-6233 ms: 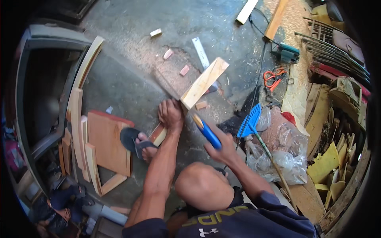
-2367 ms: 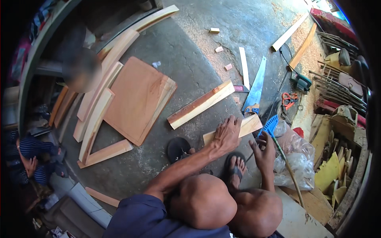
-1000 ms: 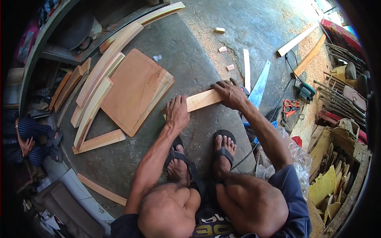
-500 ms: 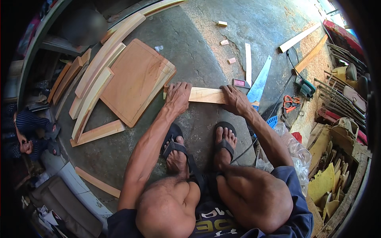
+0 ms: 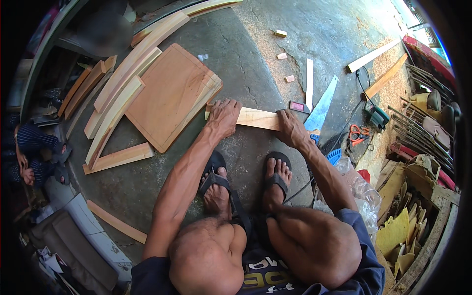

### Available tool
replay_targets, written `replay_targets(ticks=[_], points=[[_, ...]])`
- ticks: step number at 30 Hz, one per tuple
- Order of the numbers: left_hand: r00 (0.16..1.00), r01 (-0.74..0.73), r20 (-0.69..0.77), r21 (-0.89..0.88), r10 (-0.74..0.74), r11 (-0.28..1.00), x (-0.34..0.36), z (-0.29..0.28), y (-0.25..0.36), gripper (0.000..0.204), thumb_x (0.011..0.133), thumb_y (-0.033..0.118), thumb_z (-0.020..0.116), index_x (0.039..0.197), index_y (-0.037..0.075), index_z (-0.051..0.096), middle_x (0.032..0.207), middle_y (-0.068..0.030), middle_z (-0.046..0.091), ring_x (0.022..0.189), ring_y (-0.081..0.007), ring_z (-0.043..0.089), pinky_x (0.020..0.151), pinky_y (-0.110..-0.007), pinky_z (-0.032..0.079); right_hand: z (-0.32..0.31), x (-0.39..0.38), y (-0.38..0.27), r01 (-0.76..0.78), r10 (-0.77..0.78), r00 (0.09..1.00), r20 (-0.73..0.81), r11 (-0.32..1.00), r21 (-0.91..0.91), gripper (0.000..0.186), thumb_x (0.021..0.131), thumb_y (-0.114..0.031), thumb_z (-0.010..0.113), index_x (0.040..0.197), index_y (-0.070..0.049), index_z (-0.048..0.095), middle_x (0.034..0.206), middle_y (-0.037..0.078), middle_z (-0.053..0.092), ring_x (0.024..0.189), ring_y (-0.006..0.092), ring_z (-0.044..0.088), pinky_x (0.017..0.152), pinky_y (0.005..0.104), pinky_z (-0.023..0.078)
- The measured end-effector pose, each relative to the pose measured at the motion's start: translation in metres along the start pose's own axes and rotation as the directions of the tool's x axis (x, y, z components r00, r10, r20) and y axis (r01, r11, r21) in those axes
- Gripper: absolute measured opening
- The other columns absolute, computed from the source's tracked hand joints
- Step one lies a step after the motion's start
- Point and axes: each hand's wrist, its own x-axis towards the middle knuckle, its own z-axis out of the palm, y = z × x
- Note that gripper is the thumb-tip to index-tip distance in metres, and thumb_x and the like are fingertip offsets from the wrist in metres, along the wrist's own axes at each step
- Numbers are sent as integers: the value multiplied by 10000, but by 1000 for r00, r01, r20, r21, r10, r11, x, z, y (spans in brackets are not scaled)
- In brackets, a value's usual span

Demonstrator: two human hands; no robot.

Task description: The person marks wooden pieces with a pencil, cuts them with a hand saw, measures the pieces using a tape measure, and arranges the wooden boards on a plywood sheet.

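Note:
Both my hands hold a pale wooden plank (image 5: 257, 118) crosswise above the concrete floor, in front of my sandaled feet. My left hand (image 5: 223, 117) is closed over its left end, close to a square reddish-brown board (image 5: 168, 96) with a line marked inside its edge. Fingers of my right hand (image 5: 291, 128) are wrapped round the other end. Just beyond that hand are a handsaw (image 5: 322, 105), a pink-and-dark square (image 5: 297, 105) and a white straight strip (image 5: 309, 81). Orange-handled scissors or pliers (image 5: 359, 132) lie farther right.
Curved timbers (image 5: 140, 54) lie at the left; a person (image 5: 34, 147) in striped clothing sits beyond them. At the right are a green corded power tool (image 5: 377, 117), a blue plastic rake (image 5: 334, 156), plastic bags (image 5: 359, 191) and scrap boards (image 5: 400, 231). Small offcuts (image 5: 281, 33) dot the floor.
My right hand held a blue tool earlier, then hung free beside the wood; it now grips the plank with my left. The plank has swung from slanted to nearly crosswise.

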Motion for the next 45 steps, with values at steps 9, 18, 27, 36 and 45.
replay_targets(ticks=[9,18,27,36,45], points=[[989,-51,-140,-90,38,995,-2,-12,7,315,748,60,728,1033,33,597,1052,-154,631,1041,-328,616,913,-445,466,-28,-3,-13,-112,110,993,53,993,41,667,720,-119,823,1286,-5,489,1212,224,559,1157,424,550,1002,482,469],[879,-40,-408,-579,-247,814,-24,-25,130,754,848,280,760,1355,-83,336,1176,-301,514,1128,-459,538,1003,-504,444,-46,15,-86,-229,388,917,90,330,916,1003,853,-420,820,1575,-63,223,1300,208,590,1201,260,580,982,370,501],[900,89,-353,-428,-257,899,-45,-29,53,676,862,194,730,1449,37,432,1332,-211,497,1245,-411,505,1064,-488,443,-59,40,-26,-74,-87,904,419,933,352,962,688,-415,872,1491,-94,449,1252,233,668,1132,411,655,940,449,517],[997,-24,-77,-75,18,997,-11,-10,-1,667,739,78,802,1346,101,525,1232,-107,579,1203,-312,538,1048,-500,403,-25,16,2,26,-6,978,206,995,-98,845,748,-334,827,1476,-132,447,1222,138,584,1179,338,587,961,474,472],[997,-73,-44,-82,70,994,-4,-13,0,521,730,-8,720,1214,63,543,1132,-132,588,1112,-347,572,953,-473,456,-14,2,8,1,-1,997,83,1000,3,634,747,-223,813,1270,-25,515,1122,170,617,1110,370,605,968,450,498]])
